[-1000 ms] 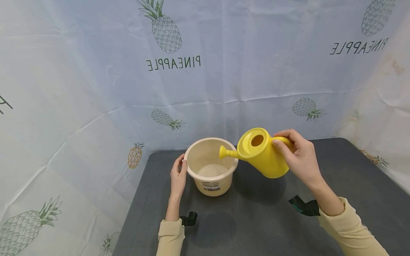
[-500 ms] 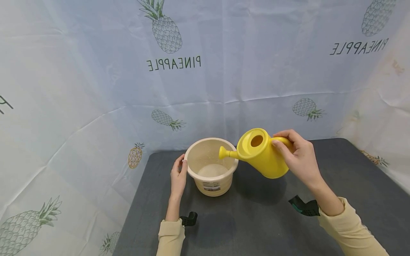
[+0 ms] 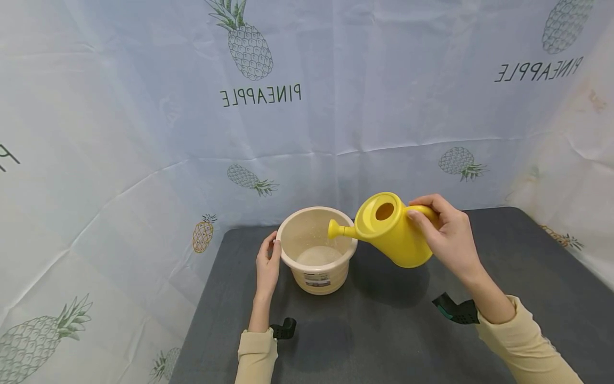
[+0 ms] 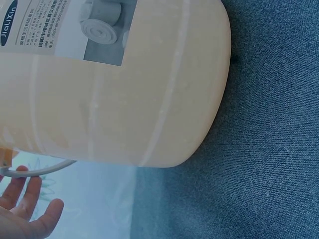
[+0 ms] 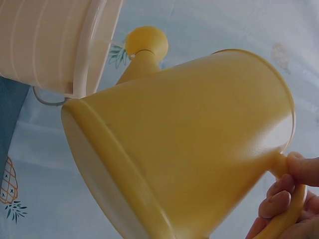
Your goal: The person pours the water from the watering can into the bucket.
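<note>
A cream plastic bucket (image 3: 317, 277) stands upright on the dark table, with a printed label (image 4: 94, 30) on its front. My left hand (image 3: 267, 264) touches the rim's left side. In the left wrist view, its fingers (image 4: 31, 196) reach the grey wire handle (image 4: 42, 172). My right hand (image 3: 448, 234) grips the handle of a yellow watering can (image 3: 400, 242). The can is held above the table, tilted left, its rose (image 3: 334, 229) over the inside of the bucket. Faint drops show on the inner wall below the rose. In the right wrist view, thumb and fingers wrap the can's handle (image 5: 286, 216).
The dark table (image 3: 384, 341) carries the bucket near its back edge. A white curtain (image 3: 158, 122) printed with pineapples hangs behind and to both sides. Black wrist mounts (image 3: 455, 309) sit on both forearms, below the rolled-up hands' sleeves (image 3: 523, 341).
</note>
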`<state>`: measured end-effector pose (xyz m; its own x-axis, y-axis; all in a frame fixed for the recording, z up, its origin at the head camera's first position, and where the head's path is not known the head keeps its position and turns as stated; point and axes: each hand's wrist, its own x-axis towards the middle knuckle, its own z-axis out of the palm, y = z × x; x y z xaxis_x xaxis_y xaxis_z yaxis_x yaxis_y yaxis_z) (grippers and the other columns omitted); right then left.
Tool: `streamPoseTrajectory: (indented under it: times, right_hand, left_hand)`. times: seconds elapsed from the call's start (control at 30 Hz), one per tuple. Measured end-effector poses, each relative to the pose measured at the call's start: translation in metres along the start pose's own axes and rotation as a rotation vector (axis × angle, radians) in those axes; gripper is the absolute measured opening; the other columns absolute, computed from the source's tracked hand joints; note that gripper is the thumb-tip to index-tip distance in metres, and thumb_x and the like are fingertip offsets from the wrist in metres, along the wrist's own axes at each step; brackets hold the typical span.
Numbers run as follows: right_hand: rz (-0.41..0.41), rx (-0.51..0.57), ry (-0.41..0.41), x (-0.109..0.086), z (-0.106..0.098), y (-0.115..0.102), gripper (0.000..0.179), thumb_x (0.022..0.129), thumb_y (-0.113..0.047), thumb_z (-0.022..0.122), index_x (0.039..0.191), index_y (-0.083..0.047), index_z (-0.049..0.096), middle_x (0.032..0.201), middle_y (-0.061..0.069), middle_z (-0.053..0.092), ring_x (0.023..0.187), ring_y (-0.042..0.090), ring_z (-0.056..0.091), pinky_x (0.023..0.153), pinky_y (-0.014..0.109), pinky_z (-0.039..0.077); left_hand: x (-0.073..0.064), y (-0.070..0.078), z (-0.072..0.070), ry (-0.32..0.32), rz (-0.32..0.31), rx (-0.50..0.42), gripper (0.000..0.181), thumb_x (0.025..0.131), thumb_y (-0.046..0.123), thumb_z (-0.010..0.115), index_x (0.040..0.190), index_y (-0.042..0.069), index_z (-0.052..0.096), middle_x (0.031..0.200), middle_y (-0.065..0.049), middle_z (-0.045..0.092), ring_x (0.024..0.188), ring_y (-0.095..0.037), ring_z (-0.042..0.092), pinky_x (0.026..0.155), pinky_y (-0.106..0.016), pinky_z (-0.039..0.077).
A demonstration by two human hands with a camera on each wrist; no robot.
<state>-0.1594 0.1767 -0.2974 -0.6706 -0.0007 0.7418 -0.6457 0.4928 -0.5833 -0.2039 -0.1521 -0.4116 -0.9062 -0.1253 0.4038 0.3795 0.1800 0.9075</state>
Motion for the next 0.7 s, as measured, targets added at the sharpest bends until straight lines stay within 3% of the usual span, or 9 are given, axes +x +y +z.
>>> streamPoseTrajectory:
  times: [0.37,0.6,0.7]
  right_hand:
    - [-0.002,0.009,-0.006,-0.0005,0.0001,0.0007,0.019,0.082,0.011,0.063,0.098,0.001,0.064,0.088,0.002,0.063,0.074,0.002,0.058,0.067,0.011,0.044]
    - [0.004,0.001,-0.007,0.0000,0.0003,0.0004,0.018,0.082,0.010,0.063,0.098,0.001,0.064,0.088,0.001,0.063,0.074,0.002,0.058,0.068,0.011,0.044]
    - [0.009,-0.002,-0.007,0.0001,0.0003,0.0003,0.018,0.082,0.009,0.063,0.098,0.001,0.064,0.088,0.000,0.063,0.074,0.002,0.057,0.068,0.011,0.044]
  left_hand:
    - [-0.0006,0.0007,0.0002,0.003,-0.004,0.006,0.036,0.098,0.007,0.044,0.131,-0.008,0.045,0.128,-0.024,0.048,0.117,-0.034,0.046,0.091,-0.049,0.039]
    - [-0.0011,0.0011,-0.0004,-0.005,-0.007,0.021,0.037,0.099,0.009,0.044,0.132,-0.007,0.044,0.129,-0.023,0.049,0.117,-0.033,0.046,0.085,-0.031,0.044]
    - [-0.0005,0.0006,-0.0005,-0.002,-0.001,0.015,0.037,0.099,0.008,0.044,0.132,-0.008,0.044,0.128,-0.023,0.048,0.117,-0.033,0.046,0.088,-0.036,0.043]
